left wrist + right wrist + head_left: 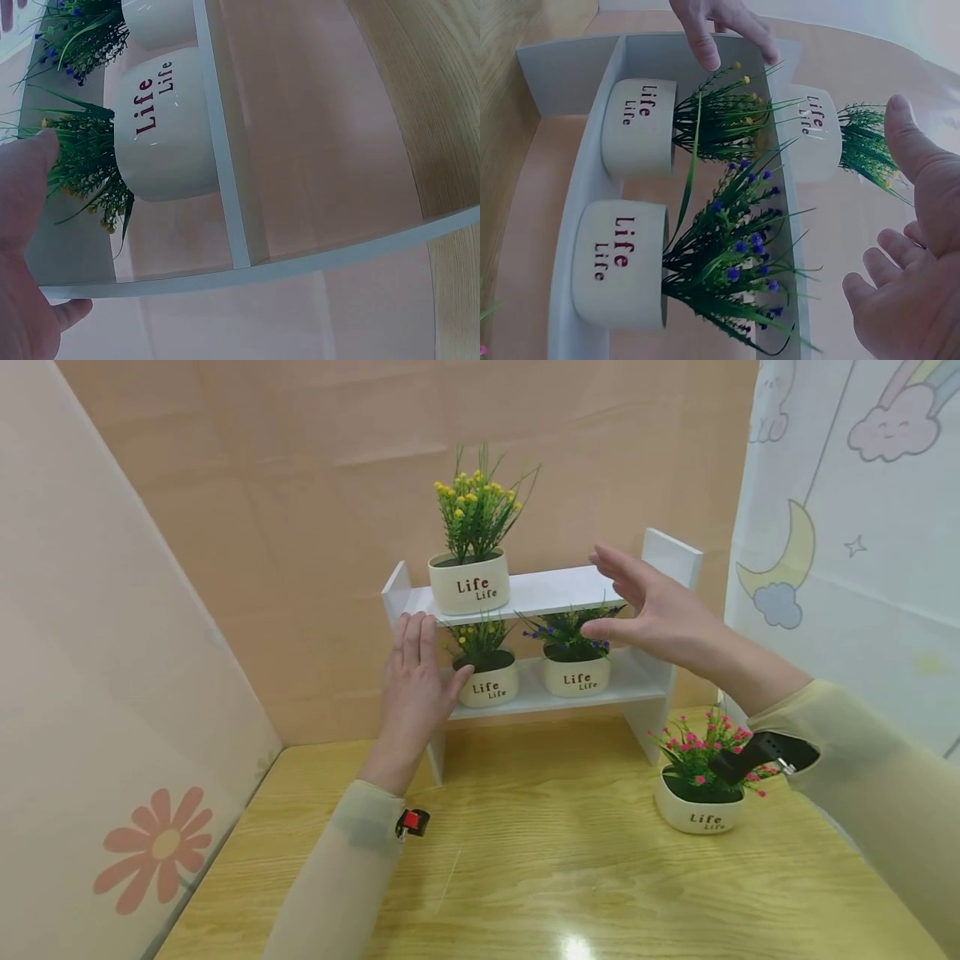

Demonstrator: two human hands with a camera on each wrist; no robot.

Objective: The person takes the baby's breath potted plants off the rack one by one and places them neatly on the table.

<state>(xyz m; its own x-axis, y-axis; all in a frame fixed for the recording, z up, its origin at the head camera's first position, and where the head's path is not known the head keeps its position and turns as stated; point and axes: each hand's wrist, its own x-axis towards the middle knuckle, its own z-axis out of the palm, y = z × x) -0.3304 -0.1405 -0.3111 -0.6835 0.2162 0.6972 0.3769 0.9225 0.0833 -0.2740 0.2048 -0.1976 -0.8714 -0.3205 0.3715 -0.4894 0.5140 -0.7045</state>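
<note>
A white two-tier shelf (558, 592) holds three cream pots printed "Life". My left hand (416, 689) rests at the shelf's left end with straight fingers, its thumb spread towards the lower yellow-flowered pot (489, 687). In the left wrist view, thumb and fingertip show on either side of the side panel (172, 287). My right hand (663, 614) hovers before the right half of the shelf, thumb and fingers apart, nothing between them. It partly covers the purple-flowered pot (577, 677) in the head view. Another yellow-flowered pot (470, 585) stands on the top tier, towards the left.
On the wooden table (525, 860), a pot with pink flowers (697, 810) stands right of the shelf, partly overlapped by my right wrist strap (750, 760). A peach cloth (300, 527) hangs behind; printed cloths (840, 610) flank the table.
</note>
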